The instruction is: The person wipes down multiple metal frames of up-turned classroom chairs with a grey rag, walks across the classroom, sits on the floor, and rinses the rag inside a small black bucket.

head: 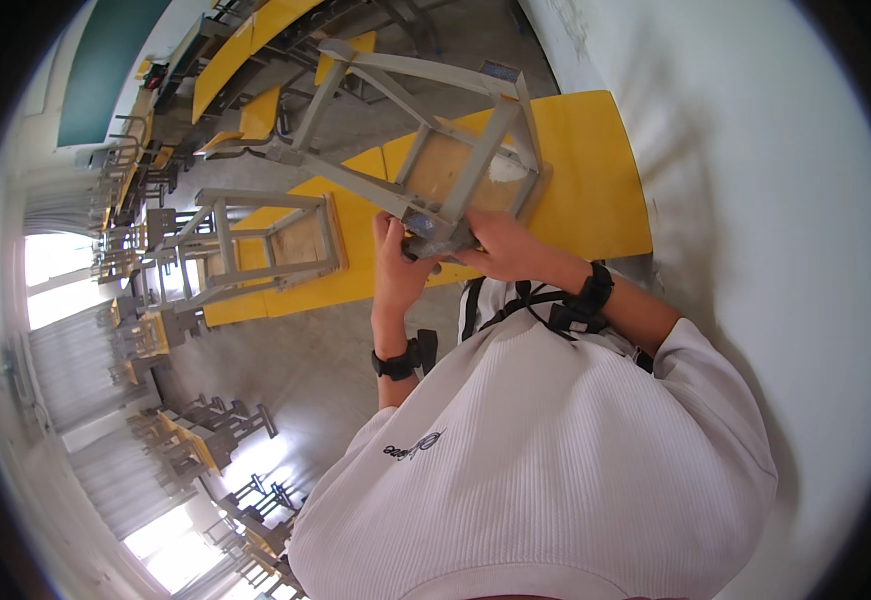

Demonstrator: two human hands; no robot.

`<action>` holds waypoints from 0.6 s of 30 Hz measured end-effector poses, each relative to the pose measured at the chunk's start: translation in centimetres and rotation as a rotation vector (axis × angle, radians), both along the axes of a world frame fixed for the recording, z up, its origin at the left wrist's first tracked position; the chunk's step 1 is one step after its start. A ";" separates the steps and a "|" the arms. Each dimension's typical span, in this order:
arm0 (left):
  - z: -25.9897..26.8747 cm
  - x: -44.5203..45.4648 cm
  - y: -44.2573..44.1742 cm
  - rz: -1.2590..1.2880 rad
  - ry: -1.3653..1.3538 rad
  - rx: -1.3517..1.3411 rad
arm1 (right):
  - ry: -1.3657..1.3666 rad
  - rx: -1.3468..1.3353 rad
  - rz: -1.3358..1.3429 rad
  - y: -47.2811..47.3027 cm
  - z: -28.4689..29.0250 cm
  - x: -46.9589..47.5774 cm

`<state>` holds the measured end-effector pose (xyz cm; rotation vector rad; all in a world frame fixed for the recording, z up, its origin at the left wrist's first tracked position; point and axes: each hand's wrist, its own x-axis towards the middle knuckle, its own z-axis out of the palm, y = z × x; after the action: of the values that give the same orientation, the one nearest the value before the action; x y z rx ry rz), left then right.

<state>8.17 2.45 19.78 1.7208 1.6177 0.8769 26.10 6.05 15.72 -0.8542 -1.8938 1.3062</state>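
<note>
An upturned wooden stool (480,146) with grey legs rests on a yellow desk (585,172), its feet pointing up towards me. At its nearest leg end, my left hand (399,262) and my right hand (503,244) close from both sides on a dark grey piece (443,247). What that piece is cannot be made out, since fingers hide part of it. Blue patterned material covers this nearest foot (420,222), and a similar patch shows on the far foot (501,71). Black bands circle both my wrists.
Left of the held stool, another stool (285,240) lies on the yellow desktop. A white wall (713,187) stands close on my right. Yellow chairs (259,116) and a long yellow desk (225,67) fill the far side. More desks (188,442) stand near the curtained windows.
</note>
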 end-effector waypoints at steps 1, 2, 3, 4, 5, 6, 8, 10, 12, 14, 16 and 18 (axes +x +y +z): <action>-0.2 -0.1 0.2 -0.010 0.040 0.121 | -0.025 -0.007 -0.014 0.0 0.0 -0.2; -0.3 -0.3 0.3 -0.020 0.080 0.243 | -0.023 -0.011 -0.016 -0.1 0.0 -0.4; -0.7 -0.6 0.5 -0.024 0.080 0.240 | -0.024 0.039 -0.042 0.0 -0.2 -0.6; -1.0 -1.2 0.6 -0.049 0.040 0.189 | -0.025 0.089 -0.067 0.0 -0.3 -0.8; -1.3 -1.6 0.6 -0.073 0.000 0.138 | -0.024 0.086 -0.071 0.0 -0.4 -1.0; -1.0 -1.2 0.7 -0.078 -0.001 0.134 | -0.044 0.085 -0.096 0.0 -0.5 -1.2; -0.1 -0.6 0.7 -0.021 -0.108 -0.026 | -0.064 0.080 -0.125 0.0 -0.9 -1.4; -0.5 -0.9 0.8 -0.019 -0.097 -0.017 | -0.092 0.107 -0.154 0.0 -1.2 -1.8; -1.2 -1.4 0.8 -0.016 -0.085 -0.009 | -0.078 0.121 -0.164 0.0 -1.3 -1.9; -2.1 -2.0 0.8 0.005 -0.167 -0.098 | -0.064 0.135 -0.172 -0.1 -1.2 -2.0; -2.9 -2.6 1.0 0.002 -0.147 -0.096 | -0.107 0.155 -0.168 -0.1 -1.1 -1.9; -4.1 -3.5 1.1 -0.001 -0.127 -0.091 | -0.139 0.158 -0.152 0.0 -2.0 -2.2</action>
<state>4.71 3.60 15.63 1.5716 1.5484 0.8801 23.93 6.03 13.74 -1.0071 -1.9668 1.0147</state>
